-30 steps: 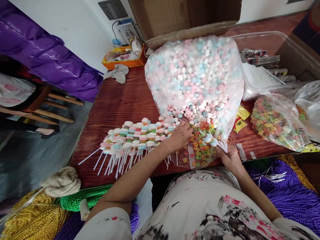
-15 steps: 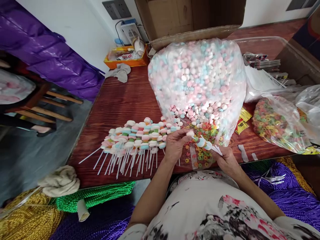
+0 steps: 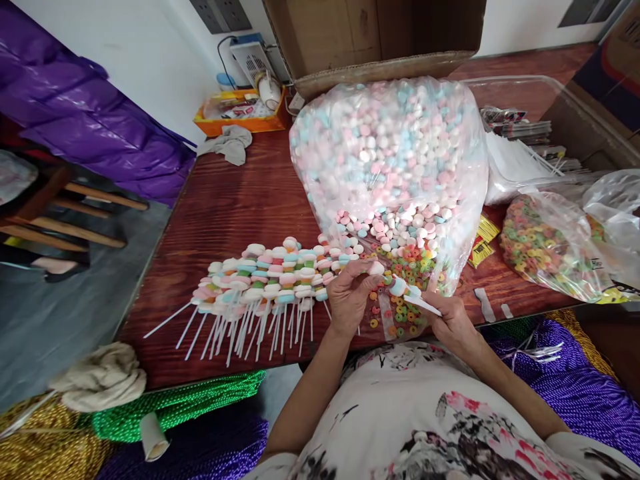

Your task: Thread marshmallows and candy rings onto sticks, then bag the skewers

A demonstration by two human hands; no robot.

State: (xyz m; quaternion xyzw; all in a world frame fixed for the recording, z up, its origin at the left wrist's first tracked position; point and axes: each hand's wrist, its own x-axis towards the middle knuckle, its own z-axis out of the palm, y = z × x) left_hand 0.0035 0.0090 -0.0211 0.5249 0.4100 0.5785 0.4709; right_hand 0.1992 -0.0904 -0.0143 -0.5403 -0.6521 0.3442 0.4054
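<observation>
My left hand (image 3: 347, 298) pinches a pale marshmallow (image 3: 376, 268) between thumb and fingertips, just left of a candy skewer's tip. In my right hand (image 3: 454, 323) are several white sticks (image 3: 423, 305). One carries blue and white marshmallows and gummy rings, making a part-filled candy skewer (image 3: 400, 287). Below and behind both hands, loose gummy rings (image 3: 407, 319) lie on clear plastic. A pile of filled candy skewers (image 3: 270, 273) rests left of my left hand, sticks pointing toward me.
A large clear bag of marshmallows (image 3: 390, 147) opens toward me before a cardboard box (image 3: 330, 40). To the right are a bag of gummy rings (image 3: 543, 243), yellow twist ties (image 3: 484, 243) and a plastic tub (image 3: 530, 80). An orange box (image 3: 245, 122) stands back left.
My left hand and its marshmallow have drawn slightly left from the skewer, widening the gap. The sticks in my right hand now sit closer together. The view has shifted a little.
</observation>
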